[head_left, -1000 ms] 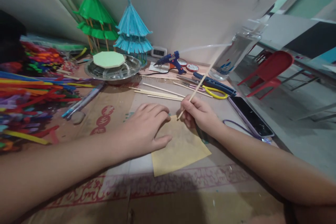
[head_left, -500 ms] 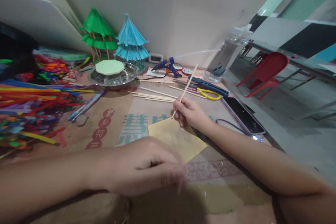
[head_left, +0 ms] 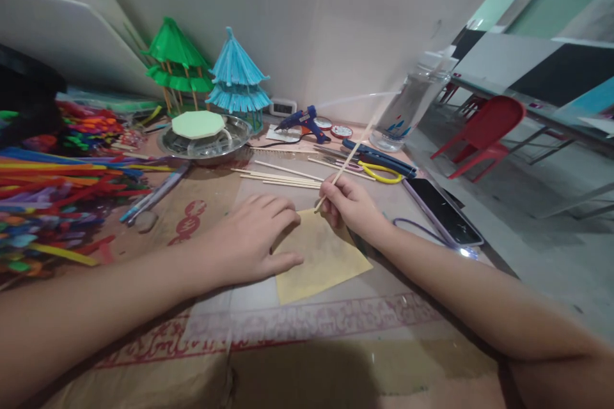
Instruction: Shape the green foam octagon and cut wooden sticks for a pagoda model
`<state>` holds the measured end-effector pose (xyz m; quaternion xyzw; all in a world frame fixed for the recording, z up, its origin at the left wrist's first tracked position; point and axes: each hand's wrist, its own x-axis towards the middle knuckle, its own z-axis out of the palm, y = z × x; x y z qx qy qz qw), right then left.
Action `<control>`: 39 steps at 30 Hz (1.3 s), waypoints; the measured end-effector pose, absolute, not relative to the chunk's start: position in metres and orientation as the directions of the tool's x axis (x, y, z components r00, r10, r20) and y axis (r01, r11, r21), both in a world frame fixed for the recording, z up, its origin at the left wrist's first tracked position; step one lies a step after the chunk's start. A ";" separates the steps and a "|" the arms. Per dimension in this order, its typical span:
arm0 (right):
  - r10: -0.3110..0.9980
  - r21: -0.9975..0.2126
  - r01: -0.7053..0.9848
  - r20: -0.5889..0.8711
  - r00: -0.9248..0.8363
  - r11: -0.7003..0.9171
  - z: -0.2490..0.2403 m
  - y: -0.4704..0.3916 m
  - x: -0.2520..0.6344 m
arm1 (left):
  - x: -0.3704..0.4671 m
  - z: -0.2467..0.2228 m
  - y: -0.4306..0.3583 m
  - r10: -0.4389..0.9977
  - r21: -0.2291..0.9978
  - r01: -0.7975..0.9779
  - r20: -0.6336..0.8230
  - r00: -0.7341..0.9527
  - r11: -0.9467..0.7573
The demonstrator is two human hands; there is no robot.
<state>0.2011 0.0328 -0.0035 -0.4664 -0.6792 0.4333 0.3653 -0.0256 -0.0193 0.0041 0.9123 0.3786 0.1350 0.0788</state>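
A square of yellow paper [head_left: 323, 259] lies on the printed cardboard surface [head_left: 268, 326]. My left hand [head_left: 256, 236] rests at the paper's left edge, fingers apart, thumb and fingertips on or just over it. Between thumb and fingers my right hand [head_left: 348, 201] pinches a thin wooden stick [head_left: 350, 158], held tilted with its lower end just above the paper's far corner. Behind that hand, several similar wooden sticks [head_left: 285, 179] lie on the cardboard.
Colourful pipe cleaners [head_left: 71, 198] are heaped at left. Behind stand a green pagoda model [head_left: 175, 54], a blue pagoda model [head_left: 237, 70] and a metal plate [head_left: 201, 152]. A glue gun [head_left: 307, 121], yellow-handled scissors [head_left: 381, 172], a water bottle [head_left: 405, 108] and a phone [head_left: 444, 211] lie farther right.
My left hand has moved from the near side of the paper up and left to its left edge, its fingers now spread. The right hand still holds the stick in nearly the same place.
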 end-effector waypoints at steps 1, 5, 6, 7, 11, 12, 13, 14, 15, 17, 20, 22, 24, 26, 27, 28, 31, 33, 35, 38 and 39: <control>0.937 -0.901 0.344 0.152 -0.316 0.263 -0.002 0.030 0.202 | -0.026 0.003 -0.018 0.712 0.249 0.668 0.180 0.679 -0.701; 0.716 -0.622 0.425 0.341 -0.609 0.658 0.007 0.015 0.201 | -0.025 0.002 -0.016 0.727 0.276 0.676 0.162 0.667 -0.683; 0.645 -0.550 0.411 0.342 -0.683 0.727 0.009 0.012 0.199 | -0.025 0.002 -0.016 0.727 0.283 0.675 0.163 0.667 -0.682; 0.589 -0.496 0.394 0.335 -0.735 0.774 0.011 0.011 0.197 | -0.025 0.001 -0.016 0.724 0.285 0.671 0.166 0.669 -0.685; 0.564 -0.376 0.444 0.322 -0.761 0.813 0.014 0.012 0.195 | -0.026 -0.001 -0.016 0.710 0.231 0.672 0.182 0.681 -0.704; 0.576 -0.366 0.463 0.319 -0.752 0.807 0.014 0.013 0.196 | -0.026 -0.001 -0.016 0.710 0.220 0.676 0.182 0.680 -0.704; 0.585 -0.372 0.470 0.314 -0.748 0.801 0.014 0.012 0.196 | -0.026 -0.001 -0.016 0.709 0.212 0.677 0.183 0.681 -0.705; 0.589 -0.397 0.463 0.306 -0.748 0.793 0.014 0.011 0.197 | -0.026 0.000 -0.016 0.705 0.209 0.674 0.184 0.685 -0.709; 0.585 -0.433 0.440 0.295 -0.755 0.787 0.014 0.010 0.196 | -0.025 0.000 -0.016 0.698 0.210 0.666 0.184 0.692 -0.716; 0.565 -0.492 0.391 0.276 -0.777 0.778 0.014 0.007 0.195 | -0.025 0.001 -0.017 0.687 0.210 0.654 0.188 0.702 -0.727; 0.563 -0.464 0.402 0.286 -0.775 0.789 0.016 0.005 0.192 | -0.025 0.000 -0.017 0.695 0.211 0.662 0.191 0.693 -0.719; 0.586 -0.450 0.435 0.282 -0.760 0.780 0.017 0.004 0.191 | -0.025 -0.001 -0.016 0.697 0.215 0.663 0.204 0.688 -0.717; 0.579 -0.486 0.412 0.265 -0.771 0.771 0.017 0.003 0.191 | -0.025 -0.001 -0.016 0.687 0.214 0.653 0.210 0.695 -0.726; 0.553 -0.500 0.374 0.276 -0.786 0.781 0.017 0.003 0.191 | -0.025 -0.001 -0.016 0.686 0.205 0.655 0.204 0.699 -0.728; 0.546 -0.485 0.372 0.288 -0.787 0.792 0.016 0.003 0.191 | -0.024 -0.001 -0.016 0.691 0.201 0.661 0.197 0.695 -0.723; 0.544 -0.456 0.383 0.299 -0.784 0.803 0.016 0.003 0.192 | -0.024 0.000 -0.016 0.698 0.199 0.670 0.193 0.689 -0.716; 0.563 -0.416 0.426 0.299 -0.770 0.803 0.015 0.004 0.193 | -0.023 0.001 -0.016 0.704 0.202 0.675 0.186 0.685 -0.710; 0.554 -0.452 0.396 0.300 -0.776 0.799 0.015 0.003 0.192 | -0.023 0.001 -0.016 0.700 0.204 0.670 0.180 0.691 -0.714; 0.544 -0.484 0.366 0.300 -0.784 0.795 0.014 0.004 0.191 | -0.023 0.001 -0.016 0.701 0.200 0.672 0.179 0.691 -0.713; 0.571 -0.455 0.412 0.298 -0.765 0.790 0.014 0.004 0.189 | -0.023 0.000 -0.016 0.707 0.191 0.681 0.192 0.680 -0.707; 0.590 -0.445 0.437 0.301 -0.750 0.782 0.014 0.004 0.190 | -0.023 0.001 -0.016 0.706 0.191 0.680 0.195 0.680 -0.708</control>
